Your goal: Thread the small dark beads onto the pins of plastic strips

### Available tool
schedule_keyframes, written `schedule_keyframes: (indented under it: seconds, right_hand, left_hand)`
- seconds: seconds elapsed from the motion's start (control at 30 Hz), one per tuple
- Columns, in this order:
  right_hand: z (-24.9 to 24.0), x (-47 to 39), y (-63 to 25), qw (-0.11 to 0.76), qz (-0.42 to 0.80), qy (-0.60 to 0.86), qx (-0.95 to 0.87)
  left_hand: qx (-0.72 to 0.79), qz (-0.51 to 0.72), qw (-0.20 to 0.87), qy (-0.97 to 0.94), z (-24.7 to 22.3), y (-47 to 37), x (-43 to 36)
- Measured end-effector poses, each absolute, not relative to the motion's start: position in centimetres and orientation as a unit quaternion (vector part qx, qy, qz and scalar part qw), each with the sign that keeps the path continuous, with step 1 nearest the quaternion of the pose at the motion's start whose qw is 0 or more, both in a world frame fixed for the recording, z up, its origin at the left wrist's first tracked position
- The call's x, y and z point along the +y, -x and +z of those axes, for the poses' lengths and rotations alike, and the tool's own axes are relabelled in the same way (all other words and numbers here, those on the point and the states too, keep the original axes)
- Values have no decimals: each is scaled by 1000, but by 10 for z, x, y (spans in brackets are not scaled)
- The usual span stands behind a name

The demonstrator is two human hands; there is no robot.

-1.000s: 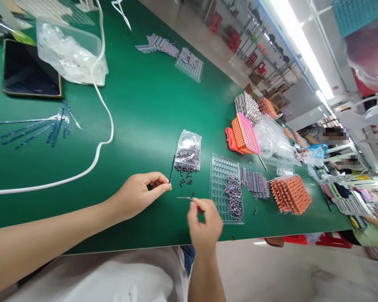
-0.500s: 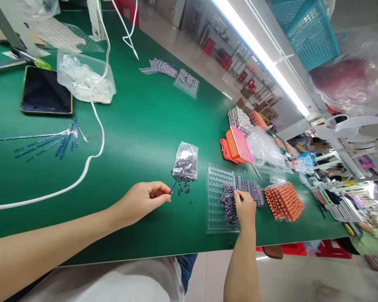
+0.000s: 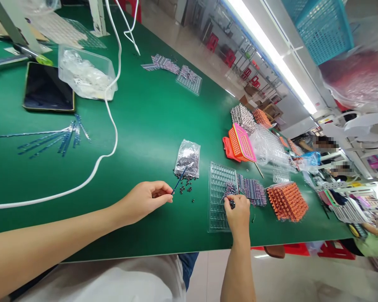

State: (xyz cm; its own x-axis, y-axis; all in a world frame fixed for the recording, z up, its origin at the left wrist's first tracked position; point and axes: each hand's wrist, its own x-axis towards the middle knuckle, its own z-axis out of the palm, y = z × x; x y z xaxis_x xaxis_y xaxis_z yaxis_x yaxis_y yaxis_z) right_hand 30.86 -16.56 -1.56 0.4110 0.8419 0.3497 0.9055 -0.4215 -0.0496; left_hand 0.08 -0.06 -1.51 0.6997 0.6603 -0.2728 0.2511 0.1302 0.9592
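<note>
My left hand (image 3: 149,200) pinches a thin dark blue strip (image 3: 179,181) between thumb and forefinger, its far end pointing up toward a clear bag (image 3: 188,157) of small dark beads. Loose dark beads (image 3: 185,188) lie scattered below the bag's mouth. My right hand (image 3: 239,212) is closed over a clear plastic tray (image 3: 216,209) with many small cells. Dark bits show at its fingertips, but their kind is hard to make out. Above the fingers, a small heap of dark, wiry pieces (image 3: 229,188) rests on the tray. Beside the tray lie rows of similar purple-blue pieces (image 3: 255,192).
A stack of orange pieces (image 3: 288,201) stands to the right. Behind it are a pink-and-orange basket (image 3: 242,142) and clear plastic trays (image 3: 267,144). Left are blue strips (image 3: 48,140), a dark tablet (image 3: 48,88), a clear tub (image 3: 86,71) and a white cable (image 3: 96,165).
My right hand has moved left and slightly down over the tray, and less of the wiry heap shows. My left hand still holds the blue strip in nearly the same place.
</note>
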Motion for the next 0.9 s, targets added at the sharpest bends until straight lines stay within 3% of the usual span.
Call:
schedule_keyframes:
  seconds: [0.27, 0.47, 0.9]
  right_hand:
    - [-22, -146, -300, 72, -157, 858, -484]
    - [-25, -140, -296, 88, -138, 867, -471]
    - [2, -167, -308, 317, -82, 865, -380]
  left_hand:
    - [351, 153, 667, -639, -11, 2, 0]
    - [352, 151, 665, -641, -10, -1, 0]
    - [344, 156, 668, -641, -14, 1, -2]
